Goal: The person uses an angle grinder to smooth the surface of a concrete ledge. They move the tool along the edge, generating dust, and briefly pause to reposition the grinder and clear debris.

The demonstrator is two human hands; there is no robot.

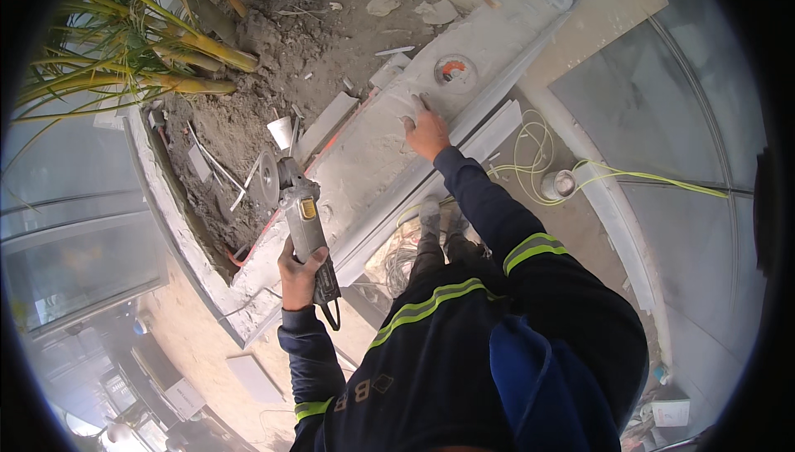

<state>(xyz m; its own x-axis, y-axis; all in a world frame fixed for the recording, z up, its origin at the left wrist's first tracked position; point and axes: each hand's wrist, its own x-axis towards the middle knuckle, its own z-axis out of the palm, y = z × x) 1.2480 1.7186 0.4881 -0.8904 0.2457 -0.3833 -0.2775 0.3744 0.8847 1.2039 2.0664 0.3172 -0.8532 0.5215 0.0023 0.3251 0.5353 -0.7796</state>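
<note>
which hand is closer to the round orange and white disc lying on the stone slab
Right. The right hand rests on the slab just below and left of the disc. The left hand is far down the slab, gripping the angle grinder.

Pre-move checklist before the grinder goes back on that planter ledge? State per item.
1. Left hand grips the angle grinder body: ok.
2. Cutting disc off the ledge: cannot tell.
3. Right hand away from the disc, flat on the ledge: ok.
4. Spare disc away from the tool: ok.
5. Yellow cable looped loose beside the feet: not ok.
6. Gloves: none, not ok.
</note>
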